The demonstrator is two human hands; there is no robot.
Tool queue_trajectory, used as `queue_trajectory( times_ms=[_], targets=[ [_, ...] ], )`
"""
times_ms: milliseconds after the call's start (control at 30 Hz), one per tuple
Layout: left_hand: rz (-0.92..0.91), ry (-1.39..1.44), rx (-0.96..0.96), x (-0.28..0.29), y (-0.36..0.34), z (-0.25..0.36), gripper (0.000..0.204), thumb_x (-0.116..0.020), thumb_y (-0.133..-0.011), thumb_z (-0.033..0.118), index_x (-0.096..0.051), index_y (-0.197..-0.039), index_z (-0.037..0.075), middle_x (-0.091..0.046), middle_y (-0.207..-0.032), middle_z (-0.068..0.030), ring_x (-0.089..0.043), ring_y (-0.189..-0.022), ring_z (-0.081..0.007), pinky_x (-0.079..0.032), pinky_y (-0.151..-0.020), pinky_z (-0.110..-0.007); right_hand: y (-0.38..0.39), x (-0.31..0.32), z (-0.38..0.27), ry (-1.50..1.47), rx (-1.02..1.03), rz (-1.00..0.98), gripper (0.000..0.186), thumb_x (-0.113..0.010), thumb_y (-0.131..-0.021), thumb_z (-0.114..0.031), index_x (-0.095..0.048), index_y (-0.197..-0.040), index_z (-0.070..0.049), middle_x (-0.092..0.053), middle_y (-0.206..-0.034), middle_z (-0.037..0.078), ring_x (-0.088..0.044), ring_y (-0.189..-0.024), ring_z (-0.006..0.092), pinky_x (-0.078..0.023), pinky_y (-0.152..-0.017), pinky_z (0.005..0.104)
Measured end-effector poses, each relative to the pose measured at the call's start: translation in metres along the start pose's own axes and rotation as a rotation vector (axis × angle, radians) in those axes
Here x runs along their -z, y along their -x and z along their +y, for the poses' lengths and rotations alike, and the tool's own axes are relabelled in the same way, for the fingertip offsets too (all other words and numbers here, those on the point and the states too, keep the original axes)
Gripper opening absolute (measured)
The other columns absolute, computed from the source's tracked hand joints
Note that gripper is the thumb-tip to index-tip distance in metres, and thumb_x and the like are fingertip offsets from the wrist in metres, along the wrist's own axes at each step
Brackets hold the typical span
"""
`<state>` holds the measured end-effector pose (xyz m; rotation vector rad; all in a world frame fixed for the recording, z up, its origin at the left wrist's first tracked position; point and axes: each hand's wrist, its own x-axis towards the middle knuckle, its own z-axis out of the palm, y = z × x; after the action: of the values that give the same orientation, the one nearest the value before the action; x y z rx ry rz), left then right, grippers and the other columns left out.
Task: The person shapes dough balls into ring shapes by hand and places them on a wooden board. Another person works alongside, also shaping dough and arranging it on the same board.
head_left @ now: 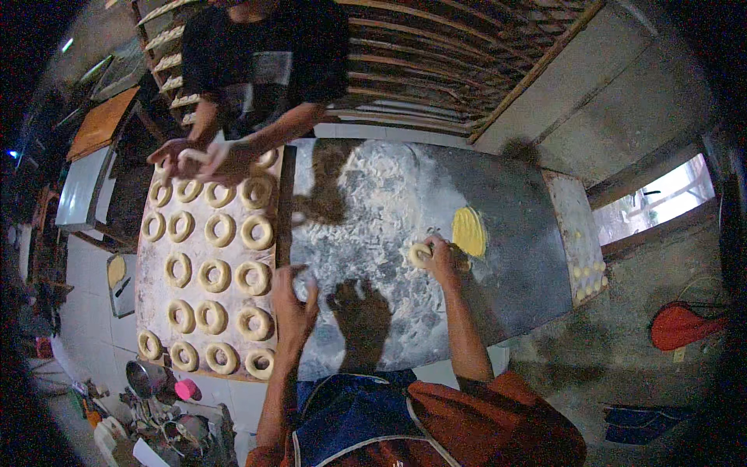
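Dough ring pinched in right hand, left hand free

Nearest: wearer's blue apron, up against the table. Left hand is over the seam between table and board, fingers spread and slightly curled, nothing clearly in it; can't tell if it touches anything. Board on the left carries rows of rings, set apart; bare spots along its left side.

Further out: right hand over loose flour mid-table, thumb and fingers closed on the one ring. Flat yellow oval just beside that hand; material unclear.

Far end of board: co-worker's hands, blurred, something pale in them. Rack behind.

My read: ring-shaping step, this one looks formed. Next move calls for carrying it left to a bare spot, light grip so the hole stays round.
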<state>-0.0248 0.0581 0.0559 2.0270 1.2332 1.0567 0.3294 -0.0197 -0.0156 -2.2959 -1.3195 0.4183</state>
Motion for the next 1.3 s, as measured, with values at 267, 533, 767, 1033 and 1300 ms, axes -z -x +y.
queue_trajectory(
  times_ms=[267, 533, 767, 1033, 1300],
  targets=[
    [-0.354, 0.638, 0.333, -0.148, 0.036, 0.059, 0.032, -0.064, -0.09, 0.022, -0.06, -0.111, -0.001, -0.065, -0.104, -0.0142, -0.062, -0.096, -0.0216, -0.052, -0.076, -0.034, 0.055, 0.006, -0.01, -1.058, -0.005, -0.093, 0.022, -0.072, -0.078, -0.008, -0.06, -0.095, -0.002, -0.066, -0.088, 0.009, -0.063, -0.081, 0.0151, -0.05, -0.069, 0.0305],
    [-0.274, 0.786, 0.436, -0.176, 0.053, 0.094, 0.029, -0.063, -0.091, 0.02, -0.063, -0.104, -0.005, -0.067, -0.09, -0.0095, -0.063, -0.08, -0.0142, -0.052, -0.072, -0.028, 0.089, 0.039, -0.009, -0.699, 0.047, -0.163, 0.032, -0.075, -0.075, -0.018, -0.065, -0.1, -0.001, -0.068, -0.091, 0.01, -0.065, -0.084, 0.0191, -0.051, -0.08, 0.0334],
    [-0.326, 0.713, 0.42, -0.173, 0.059, 0.116, 0.028, -0.059, -0.094, 0.019, -0.063, -0.107, -0.005, -0.065, -0.095, -0.0091, -0.063, -0.083, -0.0168, -0.052, -0.076, -0.031, 0.086, 0.049, -0.013, -0.824, 0.206, -0.102, 0.051, -0.07, -0.075, -0.007, -0.052, -0.123, -0.005, -0.064, -0.101, 0.008, -0.063, -0.088, 0.0202, -0.05, -0.083, 0.0331],
    [-0.4, 1.188, 0.581, -0.163, 0.065, 0.121, 0.037, -0.068, -0.086, 0.015, -0.055, -0.119, 0.006, -0.065, -0.1, -0.0107, -0.062, -0.093, -0.0191, -0.049, -0.084, -0.033, 0.083, 0.056, -0.004, -1.276, 0.156, -0.448, 0.047, -0.063, -0.08, -0.014, -0.049, -0.124, -0.006, -0.056, -0.106, 0.006, -0.057, -0.092, 0.0133, -0.048, -0.078, 0.027],
    [-0.168, 1.039, 0.622, -0.179, 0.059, 0.1, 0.024, -0.057, -0.09, 0.026, -0.047, -0.104, 0.009, -0.057, -0.091, -0.0053, -0.058, -0.077, -0.0179, -0.047, -0.063, -0.031, 0.078, 0.003, 0.013, -1.172, -0.372, -0.412, 0.048, -0.039, -0.094, -0.045, -0.06, -0.094, -0.002, -0.061, -0.092, 0.011, -0.057, -0.087, 0.0215, -0.044, -0.079, 0.0303]
  ],
)
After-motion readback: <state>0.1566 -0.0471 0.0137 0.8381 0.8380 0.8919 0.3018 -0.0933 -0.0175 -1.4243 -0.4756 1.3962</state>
